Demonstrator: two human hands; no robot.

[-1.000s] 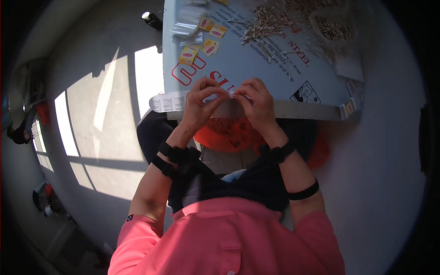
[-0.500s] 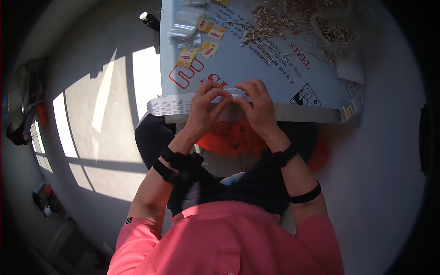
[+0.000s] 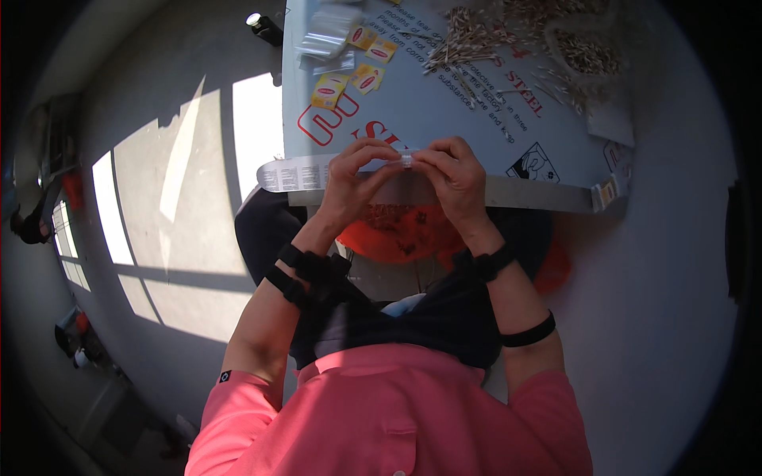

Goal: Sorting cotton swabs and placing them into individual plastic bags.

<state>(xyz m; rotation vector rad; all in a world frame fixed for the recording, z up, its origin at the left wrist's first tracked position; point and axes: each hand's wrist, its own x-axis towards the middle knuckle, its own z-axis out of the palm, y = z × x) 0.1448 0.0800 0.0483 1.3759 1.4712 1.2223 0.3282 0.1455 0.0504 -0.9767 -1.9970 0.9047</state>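
My left hand [image 3: 351, 181] and my right hand [image 3: 456, 176] meet at the table's near edge. Fingertips of both pinch a small piece of clear, whitish plastic [image 3: 406, 160] between them; most of it is covered by the fingers. A white printed strip [image 3: 292, 176] with a rounded end lies along the edge, passing by my left hand. Beyond the left hand are several small yellow packets [image 3: 329, 91] and a stack of clear plastic bags [image 3: 325, 40].
The table [image 3: 444, 131] has a printed blue-grey film. Thin pale-tipped sticks [image 3: 460, 47] lie heaped at its back, with more in a clear bag [image 3: 586, 55]. A yellow-and-white label [image 3: 608, 190] is at the right corner. A black bottle [image 3: 266, 30] stands beyond the left edge.
My fingertips have come closer together around the plastic piece, and my right fingers have closed into a tighter pinch. The whole view has shifted slightly.
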